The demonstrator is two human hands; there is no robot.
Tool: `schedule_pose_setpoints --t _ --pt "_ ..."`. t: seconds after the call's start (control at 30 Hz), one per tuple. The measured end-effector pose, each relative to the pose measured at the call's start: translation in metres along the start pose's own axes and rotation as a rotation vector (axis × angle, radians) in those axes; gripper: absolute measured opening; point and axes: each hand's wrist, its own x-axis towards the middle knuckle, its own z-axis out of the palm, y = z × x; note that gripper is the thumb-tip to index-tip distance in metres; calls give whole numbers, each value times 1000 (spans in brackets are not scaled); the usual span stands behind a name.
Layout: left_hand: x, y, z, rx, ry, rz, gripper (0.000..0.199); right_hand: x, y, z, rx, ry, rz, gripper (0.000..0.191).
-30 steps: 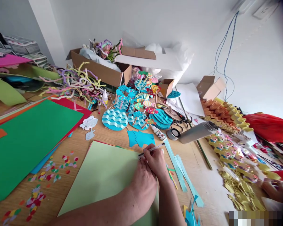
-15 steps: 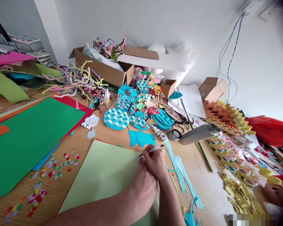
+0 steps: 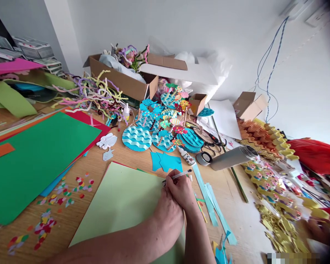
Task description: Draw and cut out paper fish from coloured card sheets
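Note:
A sheet of light green paper [image 3: 118, 198] lies on the table in front of me. My right hand [image 3: 181, 189] is closed around a slim white pencil [image 3: 183, 173] over the sheet's upper right part. The pencil slants, its dark back end pointing up to the right. My left hand [image 3: 169, 211] rests on the paper, tucked beneath and against my right hand. Its fingers are mostly hidden, so whether they hold anything does not show. Just beyond the sheet are blue paper pieces [image 3: 167, 162] and a small white glue bottle [image 3: 186, 157].
Left lie green card [image 3: 46, 157] and scattered paper dots [image 3: 45, 223]. Behind are wavy blue discs [image 3: 136, 138], pipe cleaners [image 3: 99, 95] and an open cardboard box [image 3: 112, 79]. At right are light blue strips [image 3: 206, 194], a grey flask [image 3: 231, 158] lying down, and yellow scraps [image 3: 280, 220].
The view has shifted slightly, so background things sit a little farther right. Both hands and the pencil stay in almost the same place on the green sheet.

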Motion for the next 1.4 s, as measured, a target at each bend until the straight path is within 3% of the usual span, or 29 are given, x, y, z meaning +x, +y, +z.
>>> schedule_pose_setpoints --t 0.57,0.73,0.93,1.07,1.4 --pt "-4 1 -1 -27 131 -29 43 -1 -2 0 -34 4 -40 18" --pt "-2 10 5 -40 91 -108 43 -1 -1 0 -18 3 -50 16" --pt "-3 8 6 -13 78 -64 35 0 2 1 -9 3 -61 17" --pt "-5 7 5 -43 117 -45 38 1 2 1 -30 -3 -56 17" --pt "-6 12 13 -65 92 -58 38 0 0 0 -34 -25 -69 17"
